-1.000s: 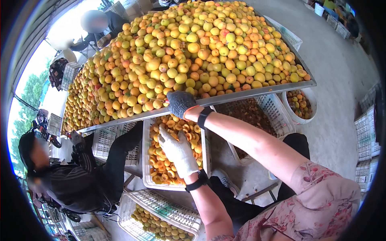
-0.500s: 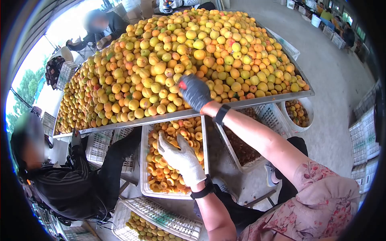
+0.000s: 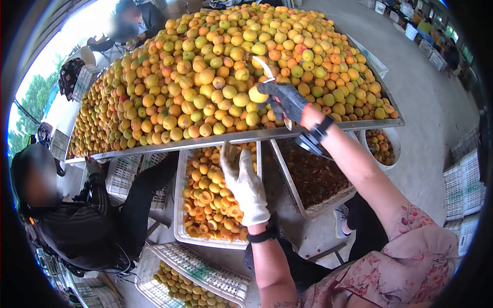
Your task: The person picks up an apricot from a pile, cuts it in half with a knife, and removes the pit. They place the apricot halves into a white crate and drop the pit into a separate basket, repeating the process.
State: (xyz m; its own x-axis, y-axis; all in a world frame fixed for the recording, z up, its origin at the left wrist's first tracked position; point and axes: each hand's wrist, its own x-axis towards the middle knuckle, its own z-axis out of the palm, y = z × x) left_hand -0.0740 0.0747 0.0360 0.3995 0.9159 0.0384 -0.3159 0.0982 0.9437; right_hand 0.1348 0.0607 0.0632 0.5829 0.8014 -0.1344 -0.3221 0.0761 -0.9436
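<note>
Big tabletop w/ a heap of apricots, grey floor on its right. White crate of cut fruit under front edge. Right hand moved up & right, grip clamped on one apricot near front edge. Left hand rose, fingers apart, above crate.

White-gloved left hand, dark-gloved right hand

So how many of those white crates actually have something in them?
3. The middle crate, below the left hand, holds cut apricots; the right crate holds brown pits; the near crate holds whole apricots. More may be hidden under the table.
</note>
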